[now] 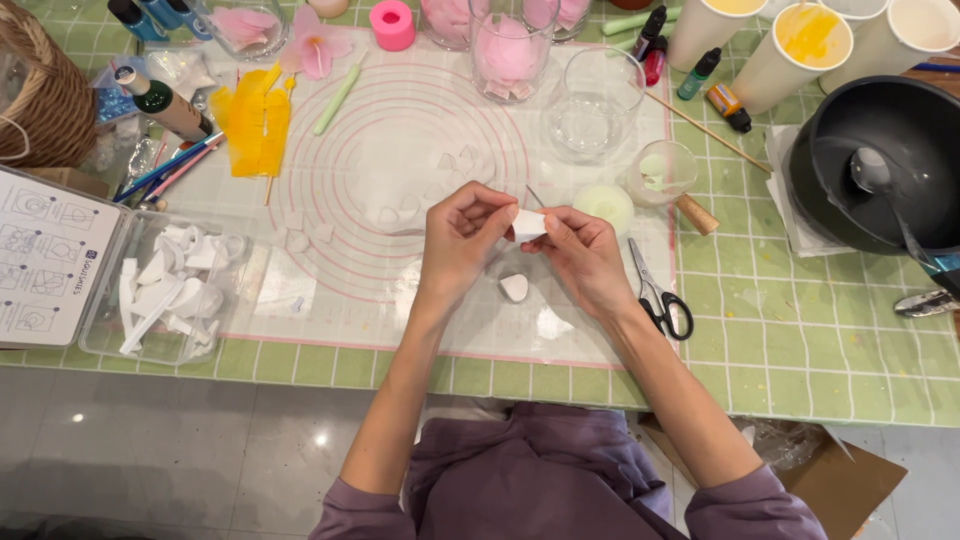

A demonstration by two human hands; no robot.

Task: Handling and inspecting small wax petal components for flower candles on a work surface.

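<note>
My left hand [462, 238] and my right hand [585, 255] meet above a translucent mat with pink rings [400, 160]. Both pinch one small white wax-like petal piece [527, 224] between their fingertips. Just below them a second white petal piece [514, 287] lies on the mat. Several more white petal pieces [400, 205] lie scattered on the mat to the left of my hands.
Black-handled scissors [660, 295] lie right of my right hand. Clear glasses [595, 100] stand behind, a black pot with a spoon [880, 165] at right, paper cups [800, 45] at the back right. A clear box of white moulds [165, 290] and a wicker basket [40, 90] sit left.
</note>
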